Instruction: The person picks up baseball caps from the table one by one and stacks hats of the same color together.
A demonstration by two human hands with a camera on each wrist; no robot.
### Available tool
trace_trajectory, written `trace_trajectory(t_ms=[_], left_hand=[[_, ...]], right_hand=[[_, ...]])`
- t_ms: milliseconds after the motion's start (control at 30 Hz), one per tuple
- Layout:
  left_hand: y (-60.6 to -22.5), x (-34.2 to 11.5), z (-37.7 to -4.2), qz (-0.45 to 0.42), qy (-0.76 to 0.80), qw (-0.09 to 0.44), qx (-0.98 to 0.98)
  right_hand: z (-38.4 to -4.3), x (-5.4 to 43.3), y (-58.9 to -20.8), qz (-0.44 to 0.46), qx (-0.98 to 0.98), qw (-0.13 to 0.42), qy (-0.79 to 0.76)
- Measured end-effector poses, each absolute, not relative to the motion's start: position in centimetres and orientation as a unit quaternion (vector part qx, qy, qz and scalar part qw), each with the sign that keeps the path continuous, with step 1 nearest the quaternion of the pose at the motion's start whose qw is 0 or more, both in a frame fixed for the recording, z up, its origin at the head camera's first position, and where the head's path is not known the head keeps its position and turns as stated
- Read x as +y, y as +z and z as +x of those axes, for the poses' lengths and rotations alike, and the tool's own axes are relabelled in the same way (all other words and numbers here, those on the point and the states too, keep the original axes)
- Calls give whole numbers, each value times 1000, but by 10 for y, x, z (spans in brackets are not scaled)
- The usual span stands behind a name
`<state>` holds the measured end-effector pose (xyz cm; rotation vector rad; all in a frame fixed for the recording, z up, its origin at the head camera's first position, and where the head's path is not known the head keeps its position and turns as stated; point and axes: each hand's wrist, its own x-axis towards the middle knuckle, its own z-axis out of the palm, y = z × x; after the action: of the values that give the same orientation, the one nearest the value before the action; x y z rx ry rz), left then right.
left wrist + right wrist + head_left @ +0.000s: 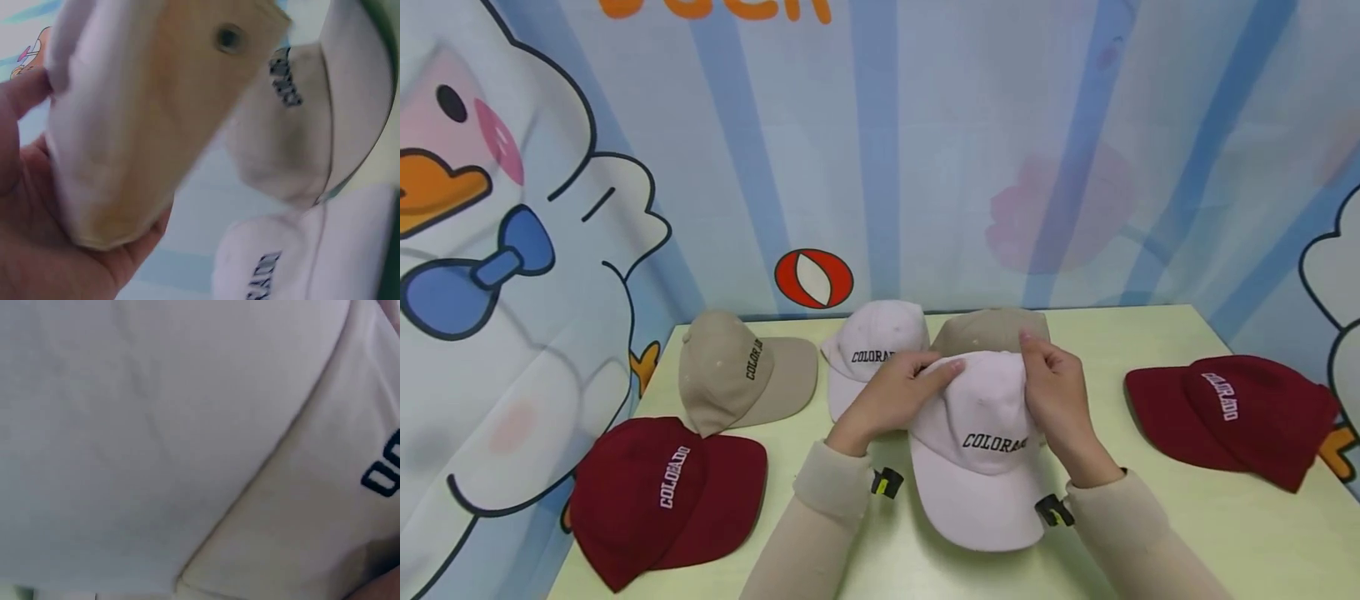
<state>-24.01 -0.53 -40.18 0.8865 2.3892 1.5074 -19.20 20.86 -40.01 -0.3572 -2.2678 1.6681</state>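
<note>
Both hands hold a white baseball cap (977, 500) up over the table, its brim towards me and dark "COLORADO" lettering on its front. My left hand (891, 398) grips the crown's left edge, thumb lying on the fabric. On the opposite edge, my right hand (1062, 398) pinches the crown between thumb and fingers. The left wrist view shows the left hand (62, 244) curled round the blurred crown, where an eyelet (229, 39) is visible. Brim and front panel of the white cap (144, 437) fill the right wrist view. Behind the held cap, a beige cap (992, 327) is partly hidden.
Another white cap (880, 329) stands at the back, left of the held one. A beige cap (718, 375) and a dark red cap (632, 492) lie on the left. One more dark red cap (1262, 417) is on the right of the pale yellow table (1225, 533). Printed cloth (925, 150) surrounds it.
</note>
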Motion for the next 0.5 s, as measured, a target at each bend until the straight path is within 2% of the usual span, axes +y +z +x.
trace_trajectory(t_ms=[233,500], left_hand=[[-395,-23,-243,266,505,41,820],[-402,-41,-253,229,562,27,794]], right_hand=[[-207,186,-399,-99,-804,129,572],[-220,170,-394,-69,-805,84,583]])
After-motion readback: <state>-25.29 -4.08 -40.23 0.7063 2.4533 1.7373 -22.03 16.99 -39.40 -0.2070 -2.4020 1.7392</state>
